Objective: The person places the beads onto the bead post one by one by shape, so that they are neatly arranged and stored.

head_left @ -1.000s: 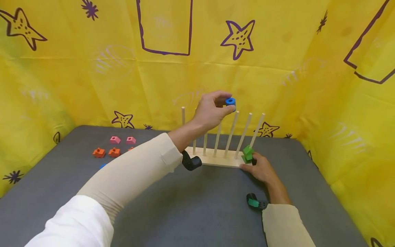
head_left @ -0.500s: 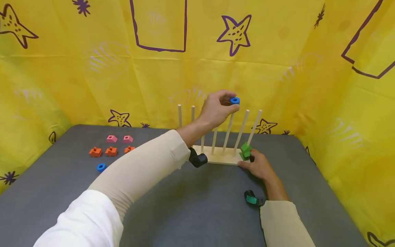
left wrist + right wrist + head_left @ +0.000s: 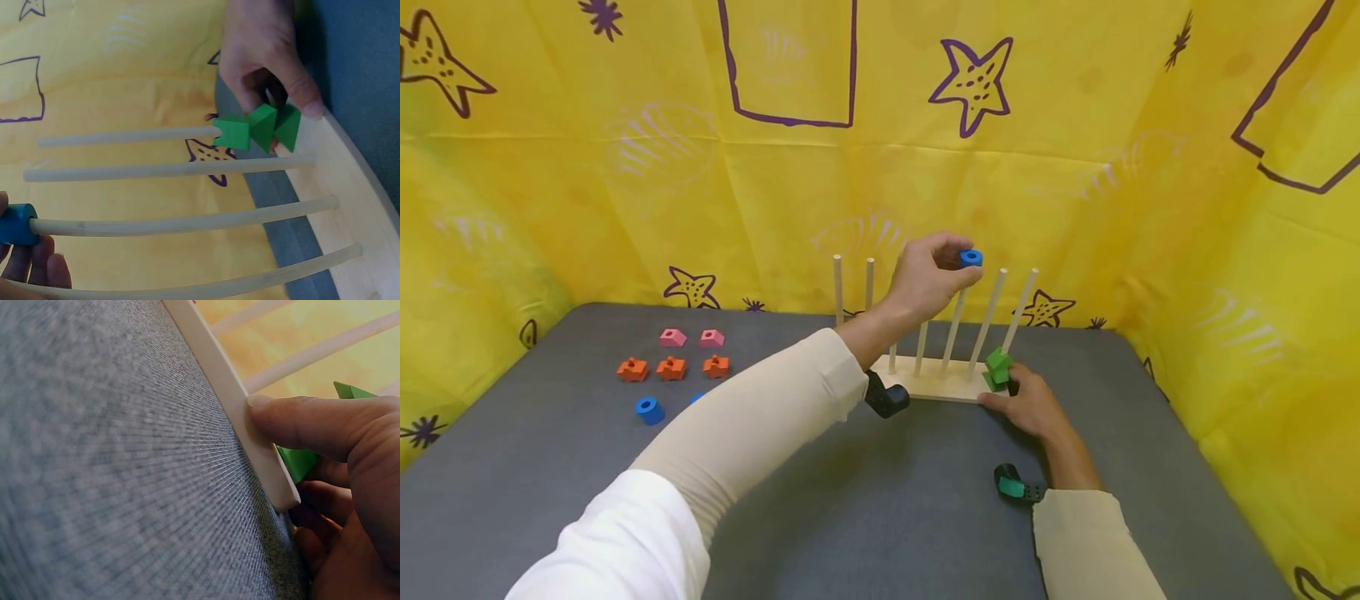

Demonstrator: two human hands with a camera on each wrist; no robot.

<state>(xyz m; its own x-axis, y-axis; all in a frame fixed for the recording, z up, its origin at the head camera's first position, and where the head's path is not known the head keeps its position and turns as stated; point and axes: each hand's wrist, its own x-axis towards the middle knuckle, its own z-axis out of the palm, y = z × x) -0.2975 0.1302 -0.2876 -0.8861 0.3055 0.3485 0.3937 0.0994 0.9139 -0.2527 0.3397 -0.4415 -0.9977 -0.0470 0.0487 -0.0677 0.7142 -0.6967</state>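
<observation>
My left hand (image 3: 925, 279) pinches a blue cylinder bead (image 3: 972, 257) between thumb and fingers. In the left wrist view the tip of the third peg (image 3: 150, 226) from the right enters the bead's hole. The pegs stand upright in a long wooden base (image 3: 936, 385). My right hand (image 3: 1033, 407) grips the right end of this base, its thumb on the front edge in the right wrist view. Close to those fingers, several green angular beads (image 3: 997, 367) are stacked low on the rightmost peg (image 3: 1021, 308), turned different ways.
Left on the grey table (image 3: 865, 517) lie two pink beads (image 3: 672, 337), several orange beads (image 3: 671, 368) and a blue bead (image 3: 649, 410). Another blue piece is mostly hidden by the left sleeve (image 3: 760, 408). A yellow patterned cloth (image 3: 775, 200) encloses the back and sides.
My left hand has moved the blue bead a little right, then slightly down over the third peg's tip. The right hand keeps its grip on the base. The head view has shifted slightly.
</observation>
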